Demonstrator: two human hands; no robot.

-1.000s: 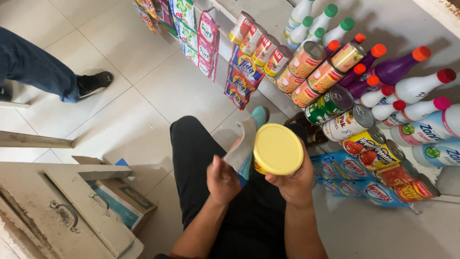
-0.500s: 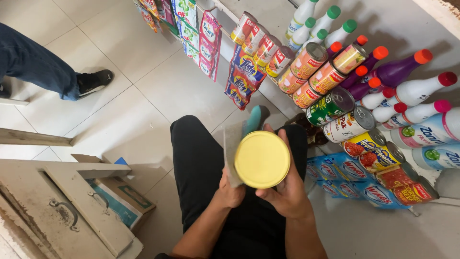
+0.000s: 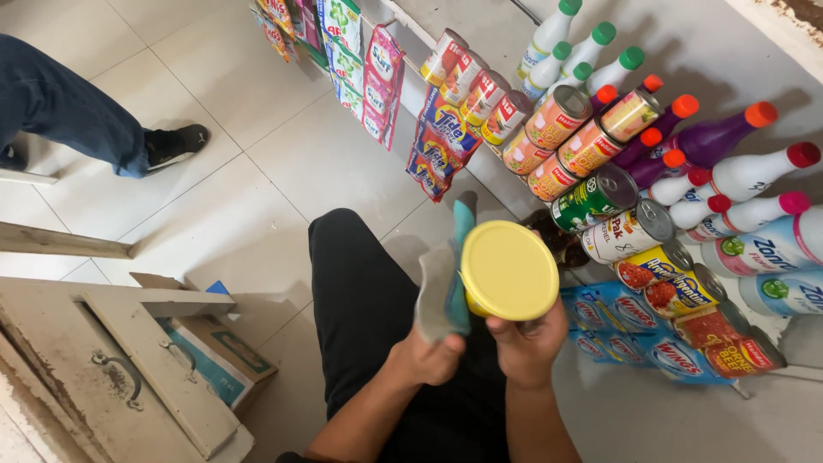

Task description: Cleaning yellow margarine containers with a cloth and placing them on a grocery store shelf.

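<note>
The right hand (image 3: 527, 347) is closed around a can with a yellow lid (image 3: 509, 270), held in front of the shelf of tins (image 3: 600, 195). The left hand (image 3: 426, 356) grips a grey-teal cloth (image 3: 444, 283) against its side. I think turning the can slowly while keeping the cloth flat would wipe it well.

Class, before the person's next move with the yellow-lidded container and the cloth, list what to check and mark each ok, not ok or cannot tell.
1. Right hand grips the container with the yellow lid from below: ok.
2. Left hand holds the grey and teal cloth: ok.
3. Cloth touches the container's side: ok.
4. Lid fully closed: cannot tell.
5. Shelf cans beside the container stand apart from it: ok.
6. Another person's shoe lies away from the hands: ok.
</note>
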